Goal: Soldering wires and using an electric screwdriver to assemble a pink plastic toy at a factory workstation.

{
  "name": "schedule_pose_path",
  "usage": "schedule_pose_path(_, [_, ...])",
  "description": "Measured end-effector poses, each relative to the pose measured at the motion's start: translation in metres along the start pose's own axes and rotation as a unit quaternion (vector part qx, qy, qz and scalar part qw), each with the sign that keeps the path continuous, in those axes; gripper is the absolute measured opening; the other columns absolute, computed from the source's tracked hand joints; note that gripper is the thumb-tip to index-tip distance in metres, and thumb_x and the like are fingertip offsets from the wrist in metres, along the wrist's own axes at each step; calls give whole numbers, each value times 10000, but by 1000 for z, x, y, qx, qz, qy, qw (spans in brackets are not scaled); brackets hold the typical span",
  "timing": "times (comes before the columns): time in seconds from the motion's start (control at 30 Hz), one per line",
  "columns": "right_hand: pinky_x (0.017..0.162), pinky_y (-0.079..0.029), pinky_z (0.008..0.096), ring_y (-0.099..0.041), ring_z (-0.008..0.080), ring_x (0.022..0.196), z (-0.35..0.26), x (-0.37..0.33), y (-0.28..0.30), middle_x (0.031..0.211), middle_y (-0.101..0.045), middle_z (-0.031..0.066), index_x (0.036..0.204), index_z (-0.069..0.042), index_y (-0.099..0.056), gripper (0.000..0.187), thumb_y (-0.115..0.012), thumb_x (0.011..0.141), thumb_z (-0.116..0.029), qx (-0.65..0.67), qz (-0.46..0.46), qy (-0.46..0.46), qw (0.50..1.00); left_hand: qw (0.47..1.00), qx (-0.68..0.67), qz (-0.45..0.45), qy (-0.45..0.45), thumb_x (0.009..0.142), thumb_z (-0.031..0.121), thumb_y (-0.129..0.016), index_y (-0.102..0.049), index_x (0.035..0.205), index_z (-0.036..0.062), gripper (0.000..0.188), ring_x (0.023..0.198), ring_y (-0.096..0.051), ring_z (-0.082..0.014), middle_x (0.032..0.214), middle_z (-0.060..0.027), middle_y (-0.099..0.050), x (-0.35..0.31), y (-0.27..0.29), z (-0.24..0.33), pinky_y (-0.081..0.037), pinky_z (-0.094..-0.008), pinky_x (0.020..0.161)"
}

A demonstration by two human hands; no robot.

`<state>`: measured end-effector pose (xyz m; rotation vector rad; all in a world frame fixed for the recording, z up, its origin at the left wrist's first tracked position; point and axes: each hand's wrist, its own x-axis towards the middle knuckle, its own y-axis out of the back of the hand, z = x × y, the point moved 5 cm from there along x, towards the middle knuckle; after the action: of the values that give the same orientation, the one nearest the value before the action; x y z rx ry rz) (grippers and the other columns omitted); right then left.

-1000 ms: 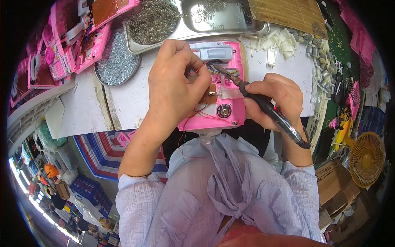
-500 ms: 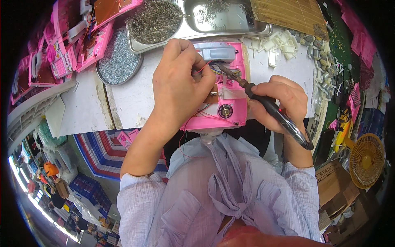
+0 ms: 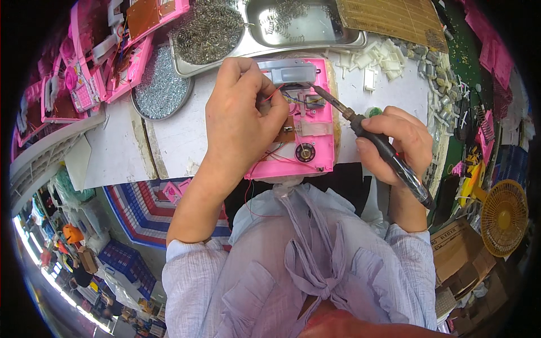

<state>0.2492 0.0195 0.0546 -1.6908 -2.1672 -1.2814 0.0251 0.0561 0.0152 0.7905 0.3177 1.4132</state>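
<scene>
My left hand (image 3: 239,115) is closed in a pinch on a thin red wire (image 3: 274,93) over an open pink plastic housing (image 3: 325,132). At the housing's far end lies a grey-blue plastic part (image 3: 294,72), with several coloured wires just below it. Nearer to me, a small round speaker (image 3: 305,152) sits in the pink shell beside a brown circuit board (image 3: 286,130). My right hand (image 3: 407,141) grips the black handle of a soldering iron (image 3: 383,147). Its metal tip points to the far left and ends near the right end of the grey-blue part.
A round dish of small screws (image 3: 163,84) stands left, below a metal tray (image 3: 269,47) with springs. White plastic pieces (image 3: 380,62) and grey parts (image 3: 445,90) lie at the right. Pink housings (image 3: 132,67) are piled far left; cardboard (image 3: 394,22) covers the tray's right end.
The iron's tip has drawn out from the wires beneath the grey-blue part toward its right end. My right hand has shifted right. My left hand keeps its pinch, and the housing moved slightly left.
</scene>
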Motion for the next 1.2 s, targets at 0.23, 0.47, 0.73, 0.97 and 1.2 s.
schedule_pose_path(0.23, [468, -414, 278, -562, 169, 521, 1, -6, 14, 719, -673, 85, 1037, 8, -663, 343, -814, 730, -10, -4, 11, -19, 1000, 992, 54, 39, -106, 740, 213, -833, -672, 1145, 52, 465, 989, -618, -296, 1171, -108, -623, -1, 15, 19, -494, -432, 858])
schedule_pose_path(0.47, [458, -400, 270, -547, 161, 500, -3, -4, 21, 665, -635, 76, 1027, 12, -671, 333, -811, 725, -10, -31, 26, -16, 999, 944, 245, -128, -178, 745, 559, -804, -629, 1383, 120, 794, 1429, -431, -304, 1499, -20, -560, -10, 5, 26, -127, -541, 1193])
schedule_pose_path(0.73, [469, -422, 271, -574, 170, 518, -17, 1, 38, 664, -634, 77, 1026, 7, -674, 334, -812, 722, 1, -35, 61, 8, 998, 962, 171, -97, -191, 743, 425, -832, -648, 1338, 90, 706, 1326, -493, -348, 1414, -109, -583, -11, 16, 30, -265, -522, 1129])
schedule_pose_path(0.97, [475, -424, 268, -574, 163, 519, -18, -14, 35, 676, -642, 78, 1024, 4, -676, 330, -816, 726, -10, -24, 63, -24, 997, 964, 56, -120, -232, 718, 74, -798, -705, 1107, 92, 401, 924, -609, -274, 1022, -63, -636, -34, -16, 38, -474, -410, 807])
schedule_pose_path(1.2, [491, -434, 255, -584, 153, 528, -11, -25, 38, 681, -649, 73, 1024, -4, -682, 328, -824, 730, -30, -15, 72, -74, 995, 982, -63, -119, -135, 777, 44, -789, -758, 954, 72, 182, 859, -651, -258, 926, -60, -704, -23, -11, 25, -521, -361, 752])
